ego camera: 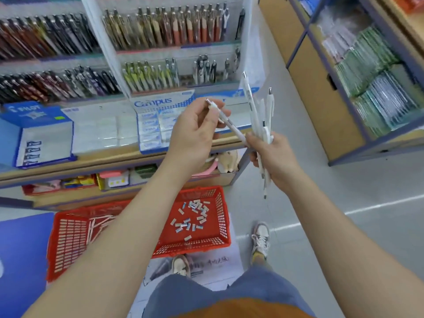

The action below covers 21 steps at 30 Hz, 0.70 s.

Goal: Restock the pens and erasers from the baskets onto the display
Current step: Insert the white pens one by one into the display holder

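Note:
My right hand (274, 157) grips a bundle of white pens (260, 115) that fans upward in front of the display's right edge. My left hand (195, 131) pinches the upper end of one white pen (229, 125), whose lower end still reaches into the bundle. Behind my hands stands the pen display (174, 42) with tiered rows of upright pens. Below it, Campus eraser boxes (156, 125) sit on the shelf. On the floor, a red basket (220, 216) holds several loose erasers (192, 216), and a second red basket (68, 239) at its left holds pale pens (98, 223).
A blue Pilot box (39, 131) sits on the shelf at the left. A lower shelf (114, 180) carries small coloured goods. A second shelving unit (344, 88) with stacked notebooks stands at the right across a grey aisle floor. My feet stand behind the baskets.

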Tool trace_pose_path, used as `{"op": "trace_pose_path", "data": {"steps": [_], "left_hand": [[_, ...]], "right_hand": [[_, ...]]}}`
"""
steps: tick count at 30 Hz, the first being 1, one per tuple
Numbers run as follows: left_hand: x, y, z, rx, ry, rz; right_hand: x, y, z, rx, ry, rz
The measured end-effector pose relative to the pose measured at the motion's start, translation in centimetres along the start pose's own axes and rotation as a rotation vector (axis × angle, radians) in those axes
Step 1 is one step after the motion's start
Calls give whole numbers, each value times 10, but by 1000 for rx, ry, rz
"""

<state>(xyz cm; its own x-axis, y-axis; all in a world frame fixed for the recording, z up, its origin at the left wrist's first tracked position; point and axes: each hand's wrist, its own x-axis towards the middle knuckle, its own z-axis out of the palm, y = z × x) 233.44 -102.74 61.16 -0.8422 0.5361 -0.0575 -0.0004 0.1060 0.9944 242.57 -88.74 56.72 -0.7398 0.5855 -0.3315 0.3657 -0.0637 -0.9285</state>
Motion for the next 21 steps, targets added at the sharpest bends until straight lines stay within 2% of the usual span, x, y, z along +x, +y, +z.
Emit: {"op": "trace_pose_path", "data": {"steps": [3, 10, 21], "left_hand": [[19, 1, 44, 59, 80, 44], [77, 18, 126, 224, 203, 156], [162, 55, 126, 459, 428, 280]], "right_hand": [[29, 3, -41, -104, -57, -50], [101, -3, -132, -115, -212, -60], [170, -43, -148, 6, -303, -53]]}}
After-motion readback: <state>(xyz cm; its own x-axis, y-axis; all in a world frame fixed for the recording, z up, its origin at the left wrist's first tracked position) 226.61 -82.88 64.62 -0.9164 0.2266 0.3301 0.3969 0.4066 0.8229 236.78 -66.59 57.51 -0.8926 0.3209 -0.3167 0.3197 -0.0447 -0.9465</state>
